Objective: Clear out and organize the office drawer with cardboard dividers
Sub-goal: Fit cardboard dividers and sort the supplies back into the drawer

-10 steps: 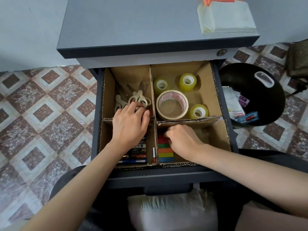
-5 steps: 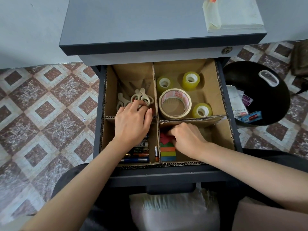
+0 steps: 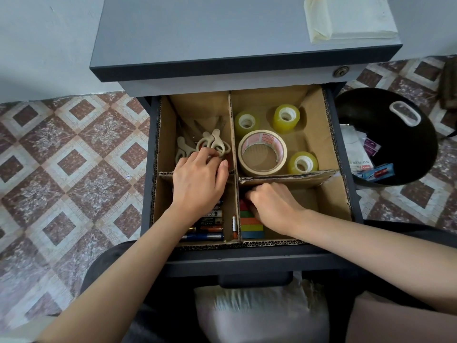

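The open drawer holds cardboard dividers that split it into four compartments. Beige-handled scissors lie at the back left. A wide tape roll and three small yellow rolls sit at the back right. Batteries and pens fill the front left. My left hand rests across the cross divider, fingertips touching the scissor handles. My right hand is in the front right compartment, fingers curled on the far end of a striped sticky-note stack; its fingertips are hidden.
A black bin with paper scraps stands right of the drawer. A pad of pale paper lies on the grey cabinet top. A white bag sits below the drawer front. Patterned floor tiles lie to the left.
Both hands stay almost where they were. My left fingertips have crept slightly further onto the scissor handles, and the view has tilted a little.
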Tool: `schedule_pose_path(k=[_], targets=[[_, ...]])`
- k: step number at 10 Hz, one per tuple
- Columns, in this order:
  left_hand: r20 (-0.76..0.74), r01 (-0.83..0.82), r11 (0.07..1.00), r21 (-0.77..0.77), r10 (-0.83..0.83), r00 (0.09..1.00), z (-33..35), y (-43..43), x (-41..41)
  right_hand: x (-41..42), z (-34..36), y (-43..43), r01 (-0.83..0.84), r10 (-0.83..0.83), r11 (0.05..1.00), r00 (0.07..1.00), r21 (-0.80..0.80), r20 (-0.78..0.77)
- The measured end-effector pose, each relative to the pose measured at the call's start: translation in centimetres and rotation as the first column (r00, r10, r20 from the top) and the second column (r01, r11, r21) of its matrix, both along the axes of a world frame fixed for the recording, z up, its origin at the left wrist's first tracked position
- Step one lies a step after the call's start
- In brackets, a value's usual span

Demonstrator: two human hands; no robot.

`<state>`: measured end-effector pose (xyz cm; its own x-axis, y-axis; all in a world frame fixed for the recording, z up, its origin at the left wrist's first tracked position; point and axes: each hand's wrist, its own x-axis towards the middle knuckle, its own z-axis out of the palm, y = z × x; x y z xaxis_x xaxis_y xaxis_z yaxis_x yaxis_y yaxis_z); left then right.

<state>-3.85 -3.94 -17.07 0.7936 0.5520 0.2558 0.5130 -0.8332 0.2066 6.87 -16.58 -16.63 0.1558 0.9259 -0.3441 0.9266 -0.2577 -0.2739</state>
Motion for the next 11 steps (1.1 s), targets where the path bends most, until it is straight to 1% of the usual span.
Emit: schedule_pose_path(k=[2, 6, 8, 9, 10, 11], targets=[[0.001, 0.000, 1.000, 0.006, 0.000, 1.000, 0.0, 0.0, 0.0, 0.3, -0.4, -0.2, 0.052, -0.051, 0.999, 0.996, 0.015, -0.074], [0.000, 0.001, 1.000, 0.025, -0.001, 1.000, -0.1, 0.0, 0.0, 0.3, -0.2, -0.1, 0.035, -0.033, 0.999, 0.996, 0.027, -0.085], [0.008, 0.002, 1.000, 0.030, -0.002, 1.000, -0.1, 0.0, 0.0, 0.5, -0.1, -0.5, 0.055, -0.051, 0.998, 0.993, 0.033, -0.103], [0.011, 0.004, 0.999, 0.032, -0.004, 1.000, -0.1, 0.0, 0.0, 1.0, -0.1, -1.5, 0.107, -0.098, 0.993, 0.984, 0.051, -0.147], [0.011, 0.003, 1.000, 0.024, -0.003, 1.000, -0.2, -0.1, 0.0, 1.8, 0.2, -2.7, 0.202, -0.174, 0.974, 0.957, 0.102, -0.230], [0.011, 0.000, 1.000, 0.023, 0.000, 1.000, -0.1, 0.0, 0.0, 2.3, 0.3, -3.5, 0.284, -0.257, 0.956, 0.933, 0.076, -0.252]])
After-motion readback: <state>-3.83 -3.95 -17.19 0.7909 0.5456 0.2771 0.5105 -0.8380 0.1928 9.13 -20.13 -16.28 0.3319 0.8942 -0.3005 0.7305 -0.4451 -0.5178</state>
